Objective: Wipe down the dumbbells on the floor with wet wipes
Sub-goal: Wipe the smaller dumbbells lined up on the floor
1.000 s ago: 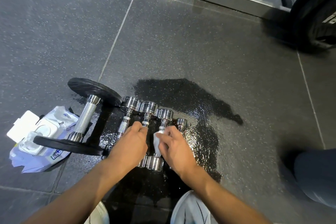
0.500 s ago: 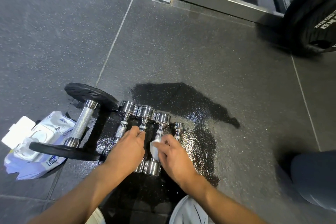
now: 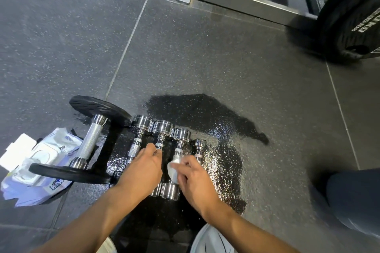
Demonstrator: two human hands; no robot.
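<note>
Chrome dumbbells [image 3: 143,123] lie in row on wet floor [image 3: 205,113], under both hands. Right hand [image 3: 195,181] pinches white wet wipe [image 3: 172,169] against handle of third dumbbell [image 3: 182,134]. Left hand [image 3: 141,170], just beside, curls fingers round handle of second dumbbell [image 3: 163,127]. Wipes pack [image 3: 41,160] lies well left of left hand, beyond black-plate dumbbell [image 3: 90,144].

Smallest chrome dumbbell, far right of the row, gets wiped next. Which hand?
Right. The right hand pinches the wet wipe, directly beside the smallest dumbbell. The left hand has no wipe and grips the second chrome dumbbell, further left.
</note>
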